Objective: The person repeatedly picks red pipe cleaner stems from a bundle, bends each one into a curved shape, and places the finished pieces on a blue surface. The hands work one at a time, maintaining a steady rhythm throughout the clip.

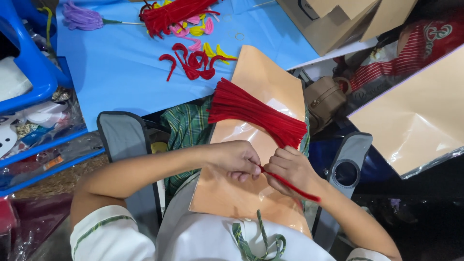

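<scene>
My left hand (237,159) and my right hand (292,169) meet over an orange envelope-like sheet (261,77) resting on my lap. Both pinch one red pipe cleaner (292,186), whose free end sticks out to the lower right past my right wrist. A thick bundle of red pipe cleaners (256,113) lies across the sheet just beyond my hands. Farther off, bent red pipe cleaner pieces (193,60) lie on a blue table cover (116,63).
Another red bundle with pink and yellow bent pieces (181,17) and a purple pipe-cleaner flower (82,17) lie at the table's far side. A blue plastic crate (29,63) stands left. Brown paper bags (338,19) and a tan purse (324,99) sit right.
</scene>
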